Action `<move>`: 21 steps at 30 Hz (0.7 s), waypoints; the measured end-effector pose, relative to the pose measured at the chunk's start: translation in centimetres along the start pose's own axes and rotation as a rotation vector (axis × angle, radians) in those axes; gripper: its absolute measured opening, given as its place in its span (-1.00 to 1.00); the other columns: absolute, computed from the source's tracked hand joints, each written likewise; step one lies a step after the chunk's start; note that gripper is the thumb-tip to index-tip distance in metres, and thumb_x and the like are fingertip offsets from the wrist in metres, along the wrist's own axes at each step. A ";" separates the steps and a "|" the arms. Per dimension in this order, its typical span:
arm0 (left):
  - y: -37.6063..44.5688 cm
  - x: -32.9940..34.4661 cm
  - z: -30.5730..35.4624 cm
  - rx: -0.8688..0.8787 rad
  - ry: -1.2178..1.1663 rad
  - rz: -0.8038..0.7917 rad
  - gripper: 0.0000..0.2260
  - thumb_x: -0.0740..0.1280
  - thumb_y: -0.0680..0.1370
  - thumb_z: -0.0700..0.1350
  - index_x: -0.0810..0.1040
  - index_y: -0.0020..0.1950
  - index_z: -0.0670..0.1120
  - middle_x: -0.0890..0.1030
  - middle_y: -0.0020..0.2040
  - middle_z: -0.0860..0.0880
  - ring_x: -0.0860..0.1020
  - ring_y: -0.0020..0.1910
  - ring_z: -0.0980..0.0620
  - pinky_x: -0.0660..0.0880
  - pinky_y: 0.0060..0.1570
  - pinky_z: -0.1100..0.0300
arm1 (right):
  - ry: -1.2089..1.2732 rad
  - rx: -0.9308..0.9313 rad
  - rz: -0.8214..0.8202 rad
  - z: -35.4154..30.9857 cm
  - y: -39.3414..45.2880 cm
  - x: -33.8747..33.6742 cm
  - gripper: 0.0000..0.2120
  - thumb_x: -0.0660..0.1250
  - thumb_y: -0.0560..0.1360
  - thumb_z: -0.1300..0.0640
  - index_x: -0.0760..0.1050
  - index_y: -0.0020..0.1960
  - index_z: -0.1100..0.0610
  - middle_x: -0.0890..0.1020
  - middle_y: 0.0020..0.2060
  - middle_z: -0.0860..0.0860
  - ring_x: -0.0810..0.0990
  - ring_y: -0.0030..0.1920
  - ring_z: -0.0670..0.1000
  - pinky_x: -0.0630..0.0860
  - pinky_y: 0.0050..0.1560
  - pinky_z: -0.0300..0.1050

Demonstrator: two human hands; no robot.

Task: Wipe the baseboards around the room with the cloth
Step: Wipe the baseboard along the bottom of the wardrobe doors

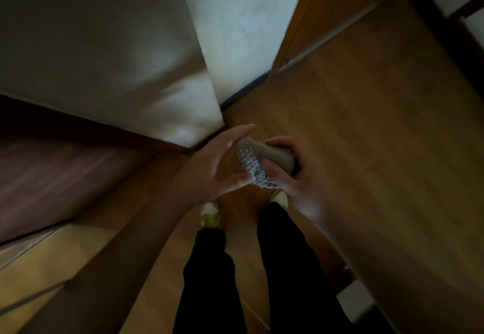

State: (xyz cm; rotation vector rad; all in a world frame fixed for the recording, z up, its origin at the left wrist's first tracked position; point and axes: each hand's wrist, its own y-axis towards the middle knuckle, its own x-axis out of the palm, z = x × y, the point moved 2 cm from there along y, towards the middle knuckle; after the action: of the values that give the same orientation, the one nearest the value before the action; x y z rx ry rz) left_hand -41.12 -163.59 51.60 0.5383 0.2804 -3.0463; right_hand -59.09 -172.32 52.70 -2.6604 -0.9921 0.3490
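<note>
A bunched grey cloth point(258, 159) with a bumpy light-grey face hangs between both hands, above the wooden floor. My right hand point(290, 173) grips its right end, fingers curled over the top and thumb underneath. My left hand point(217, 166) holds the cloth's left end with fingers nearly straight along the top and the thumb under the bumpy part. A dark baseboard point(243, 91) runs along the foot of the white wall corner just beyond my hands. Another dark strip of baseboard point(146, 138) runs along the wall at the left.
A white wall corner point(209, 71) juts toward me. Beyond it stands a wooden door frame point(296, 32) with a metal threshold strip point(324, 37). My legs in black trousers point(282, 268) and light shoes stand on the wooden floor point(379, 137). A dark edge runs at the far right.
</note>
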 end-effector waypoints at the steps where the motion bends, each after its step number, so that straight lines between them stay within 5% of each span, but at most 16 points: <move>1: -0.5 -0.6 1.8 -0.007 -0.005 -0.005 -0.32 0.35 0.49 0.30 0.31 0.53 0.06 0.42 0.42 0.12 0.42 0.39 0.10 0.46 0.29 0.09 | 0.014 -0.007 0.015 -1.7 -1.0 -0.2 -0.67 0.44 0.42 -0.13 0.54 0.13 -0.07 0.62 -0.02 -0.11 0.64 -0.07 -0.03 0.56 -0.17 -0.17; 9: -2.0 -5.5 11.7 0.110 0.167 -0.137 -0.36 0.48 0.38 0.20 0.44 0.40 0.01 0.57 0.26 0.07 0.55 0.17 0.16 0.53 0.12 0.27 | -0.025 -0.039 0.278 -11.3 -6.9 0.2 -0.69 0.38 0.39 -0.20 0.58 0.06 -0.07 0.64 -0.05 -0.13 0.65 -0.06 -0.05 0.64 -0.16 -0.09; 12: -2.4 -7.2 14.3 0.190 0.303 -0.168 -0.43 0.53 0.40 0.14 0.50 0.35 0.00 0.58 0.16 0.13 0.55 -0.03 0.29 0.39 -0.06 0.57 | -0.059 -0.054 0.264 -14.0 -8.9 0.9 -0.64 0.35 0.40 -0.24 0.55 0.12 -0.09 0.63 -0.02 -0.17 0.66 -0.05 -0.05 0.65 -0.15 -0.03; 15: -2.6 -8.5 16.3 0.189 0.321 -0.158 -0.52 0.51 0.44 0.10 0.52 0.31 0.02 0.55 0.07 0.21 0.48 -0.06 0.49 0.35 -0.15 0.63 | -0.092 -0.097 0.197 -16.9 -10.4 1.1 -0.57 0.38 0.40 -0.26 0.48 0.20 -0.12 0.60 0.03 -0.23 0.66 -0.01 -0.09 0.61 -0.15 -0.18; 21: -1.2 -7.9 21.2 0.334 0.365 -0.141 -0.59 0.39 0.56 0.00 0.48 0.38 -0.07 0.61 0.14 0.10 0.48 0.02 0.29 0.35 -0.10 0.62 | -0.266 -0.110 0.286 -20.6 -12.7 -1.8 -0.60 0.45 0.33 -0.32 0.38 0.10 -0.39 0.55 0.02 -0.36 0.60 -0.01 -0.26 0.56 -0.14 -0.38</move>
State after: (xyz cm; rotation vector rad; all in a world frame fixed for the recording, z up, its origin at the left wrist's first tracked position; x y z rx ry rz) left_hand -40.90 -166.23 74.13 1.1435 -0.1996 -3.1254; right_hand -61.49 -167.91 76.41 -2.9157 -0.7141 0.7465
